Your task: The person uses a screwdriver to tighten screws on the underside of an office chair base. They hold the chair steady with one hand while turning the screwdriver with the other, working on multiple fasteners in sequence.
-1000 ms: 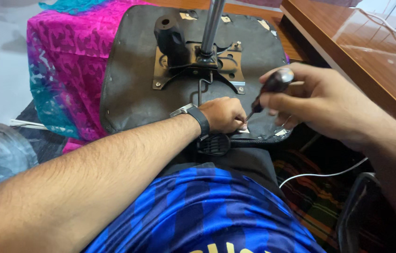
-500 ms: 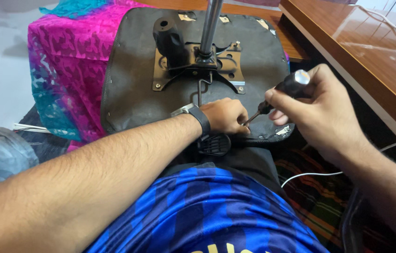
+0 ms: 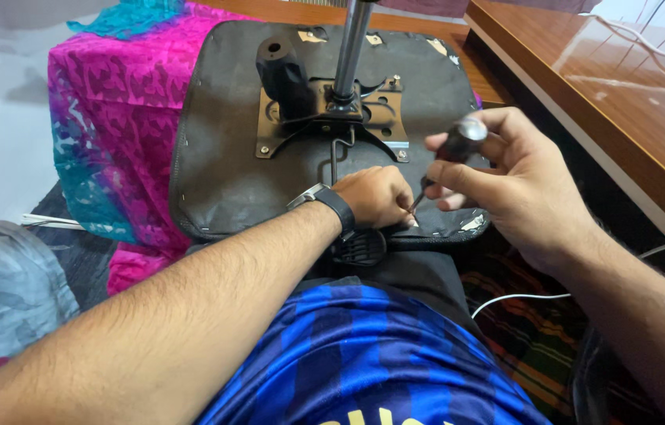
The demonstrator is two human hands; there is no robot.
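Black plastic forms the handle of the screwdriver (image 3: 458, 145), which has a rounded silvery cap at its top and a thin metal shaft slanting down and to the left. The right hand (image 3: 505, 177) is clenched round that handle, fingers wrapped over it and thumb along the side, holding the tool tilted above the near edge of the upturned dark grey chair seat (image 3: 222, 173). The shaft's tip meets the seat's underside just beside the fingertips of the left hand (image 3: 375, 197), which rests knuckles-up on the seat with its fingers curled in at the tip; whether they pinch anything small there cannot be told. A black wristwatch with a silvery case (image 3: 324, 201) sits on the left wrist. Farther up the seat lies the black metal mounting plate (image 3: 332, 114), fixed at its corners with screws, and from its middle rises a silvery steel column (image 3: 352, 43) that leaves the top of the view. A black knob-like lever housing (image 3: 281, 75) stands at the plate's left. The seat lies partly over a pink and turquoise patterned cloth (image 3: 112, 118). To the right runs a polished brown wooden surface (image 3: 623, 102) with a white cable (image 3: 647, 47) on it. Nearest the camera is the person's blue and black striped shirt (image 3: 356, 354).
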